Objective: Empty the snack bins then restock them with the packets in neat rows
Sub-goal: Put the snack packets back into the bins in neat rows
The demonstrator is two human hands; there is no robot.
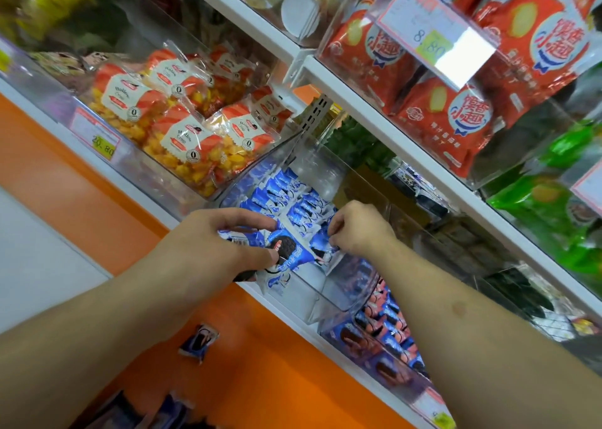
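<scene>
**Both hands at the clear bin of blue cookie packets**

Head view: the left hand (228,236) has its fingers curled around a bunch of blue cookie packets (283,249), held at the front edge of the clear plastic bin (338,285). The right hand (355,226) pinches the edge of another blue packet (321,243) just inside the same bin. Behind the hands, more blue packets stand in rows (293,197) in the bin. One blue packet (198,344) is seen below the shelf, in front of the orange panel (260,363). The neighbouring bin on the left holds bags of yellow snacks (182,129).
</scene>
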